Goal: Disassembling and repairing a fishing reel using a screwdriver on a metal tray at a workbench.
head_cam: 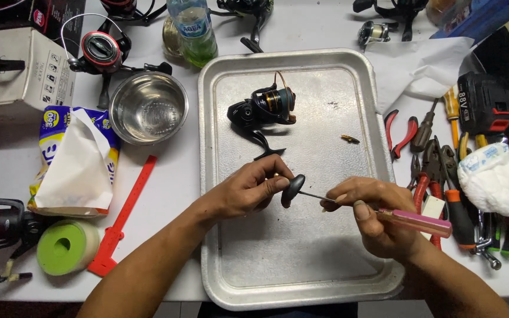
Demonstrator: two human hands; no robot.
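Note:
My left hand (248, 189) pinches a dark rounded reel handle knob (293, 186) over the metal tray (301, 265). Gripped in my right hand (378, 215) is a screwdriver with a clear pink handle (416, 222); its thin shaft points left into the knob. A black spinning reel with a gold-banded spool (264, 109) lies on the tray's far half. A small brass part (349, 139) rests on the tray to the reel's right.
Pliers and screwdrivers (437, 171) crowd the table right of the tray, beside a white cloth (496, 176) and a power tool battery (485, 106). On the left are a steel bowl (148, 108), tissue pack (75, 159), red caliper (122, 221), green tape roll (66, 247) and other reels (98, 53).

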